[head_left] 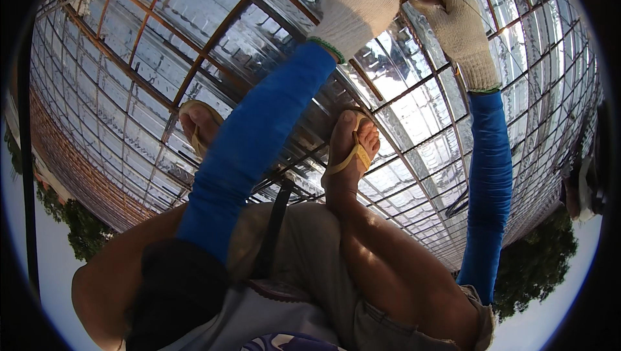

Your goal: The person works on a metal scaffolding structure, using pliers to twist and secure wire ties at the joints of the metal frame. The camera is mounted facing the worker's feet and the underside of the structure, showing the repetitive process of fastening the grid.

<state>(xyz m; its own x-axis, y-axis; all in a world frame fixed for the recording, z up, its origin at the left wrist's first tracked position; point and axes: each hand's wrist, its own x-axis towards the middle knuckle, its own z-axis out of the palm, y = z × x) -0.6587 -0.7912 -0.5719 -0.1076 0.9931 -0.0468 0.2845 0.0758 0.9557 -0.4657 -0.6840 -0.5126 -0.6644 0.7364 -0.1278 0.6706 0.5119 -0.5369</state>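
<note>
My left hand (362, 11), in a white knitted glove with a green cuff edge, is closed at a bar crossing at the top of the view. Close beside it, my right hand (456, 27), gloved the same way, has its thumb and fingers pinched together. What the fingers grip is too small or hidden to make out. Both hands are at a grid of rusty steel reinforcing bars (206, 52). Beneath the bars lies shiny silver foil sheeting (181, 5). Blue sleeves cover both forearms.
My feet, in yellow flip-flops (358, 150), rest on the grid between and below my arms. A dark strap (275, 221) hangs between my knees. The bar mesh stretches out to both sides. Trees (540, 260) and sky show past its edges.
</note>
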